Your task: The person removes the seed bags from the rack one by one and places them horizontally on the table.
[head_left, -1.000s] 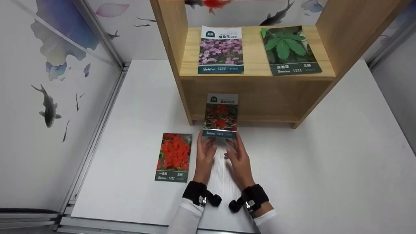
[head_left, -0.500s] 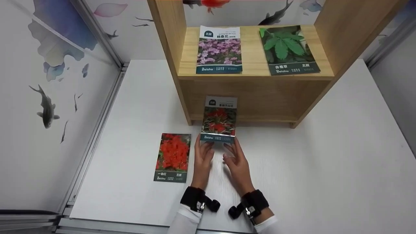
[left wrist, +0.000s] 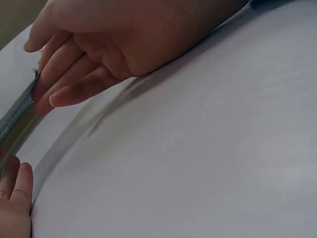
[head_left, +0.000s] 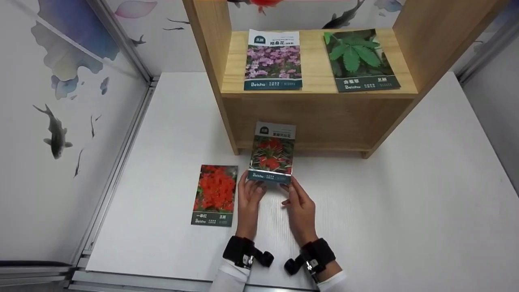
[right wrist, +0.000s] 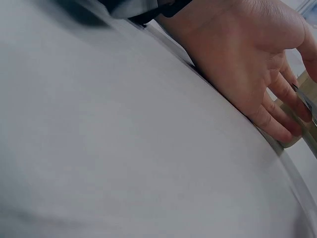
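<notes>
A seed packet (head_left: pixel 271 150) with red flowers, a white top and a teal lower band leans tilted in front of the shelf's lower compartment. My left hand (head_left: pixel 250 198) holds its lower left corner, and my right hand (head_left: pixel 302 207) holds the lower right one. Both thumbs stay off the printed face. In the left wrist view the packet's edge (left wrist: pixel 20 109) meets the left fingertips. Only a sliver of the packet (right wrist: pixel 309 106) shows beside the right fingers in the right wrist view. Left of my hands, another red-flower seed packet (head_left: pixel 215 194) lies flat on the white table.
A wooden shelf (head_left: pixel 320 96) stands ahead. On its upper board lie a pink-flower packet (head_left: pixel 273 63) and a green-leaf packet (head_left: pixel 361 56). The white tabletop (head_left: pixel 397 219) extends to the right. A wall with painted fish (head_left: pixel 56 134) bounds the left side.
Both hands have drawn the held seed packet slightly back toward me and a little left, out from the shelf. The other packets have stayed in place.
</notes>
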`<state>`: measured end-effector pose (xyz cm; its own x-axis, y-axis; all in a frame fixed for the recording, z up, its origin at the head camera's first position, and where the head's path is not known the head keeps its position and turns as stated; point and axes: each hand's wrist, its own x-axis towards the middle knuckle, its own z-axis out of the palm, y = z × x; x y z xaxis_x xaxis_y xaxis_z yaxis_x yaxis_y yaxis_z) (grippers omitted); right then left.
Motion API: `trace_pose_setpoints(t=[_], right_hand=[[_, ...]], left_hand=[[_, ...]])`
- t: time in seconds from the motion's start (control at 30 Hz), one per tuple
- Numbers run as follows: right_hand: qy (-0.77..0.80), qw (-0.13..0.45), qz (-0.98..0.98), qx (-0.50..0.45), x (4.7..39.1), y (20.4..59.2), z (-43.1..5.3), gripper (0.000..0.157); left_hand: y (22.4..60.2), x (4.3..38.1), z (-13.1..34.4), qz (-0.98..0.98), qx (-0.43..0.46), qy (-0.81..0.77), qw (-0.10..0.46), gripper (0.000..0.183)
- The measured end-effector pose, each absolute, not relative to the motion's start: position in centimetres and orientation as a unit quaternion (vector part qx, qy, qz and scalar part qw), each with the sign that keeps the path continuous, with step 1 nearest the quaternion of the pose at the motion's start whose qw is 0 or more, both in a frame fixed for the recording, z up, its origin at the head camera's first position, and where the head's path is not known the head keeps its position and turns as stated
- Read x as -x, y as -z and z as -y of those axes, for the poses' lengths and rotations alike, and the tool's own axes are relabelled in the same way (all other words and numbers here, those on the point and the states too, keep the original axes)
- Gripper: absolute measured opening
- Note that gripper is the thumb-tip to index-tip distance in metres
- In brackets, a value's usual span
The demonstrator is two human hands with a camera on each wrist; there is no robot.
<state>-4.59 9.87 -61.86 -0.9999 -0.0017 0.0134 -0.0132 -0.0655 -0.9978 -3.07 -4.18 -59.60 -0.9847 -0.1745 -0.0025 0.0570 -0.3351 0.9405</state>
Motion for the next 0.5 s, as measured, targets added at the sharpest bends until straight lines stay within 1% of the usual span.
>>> trace_pose_setpoints(t=[0.13, 0.27, 0.5], right_hand=[[-0.732, 0.018, 0.681, 0.021, 4.6, 61.8, -9.8, 0.04], [-0.729, 0.019, 0.683, 0.048, 4.6, 61.8, -9.8, 0.039], [-0.74, 0.032, 0.67, 0.059, 4.7, 61.9, -9.9, 0.035]], left_hand=[[60.5, 3.2, 4.3, 0.569, -0.055, 0.816, 0.085, 0.049], [61.1, 3.2, 4.3, 0.572, -0.065, 0.812, 0.099, 0.045], [61.2, 3.3, 4.4, 0.541, -0.093, 0.828, 0.115, 0.04]])
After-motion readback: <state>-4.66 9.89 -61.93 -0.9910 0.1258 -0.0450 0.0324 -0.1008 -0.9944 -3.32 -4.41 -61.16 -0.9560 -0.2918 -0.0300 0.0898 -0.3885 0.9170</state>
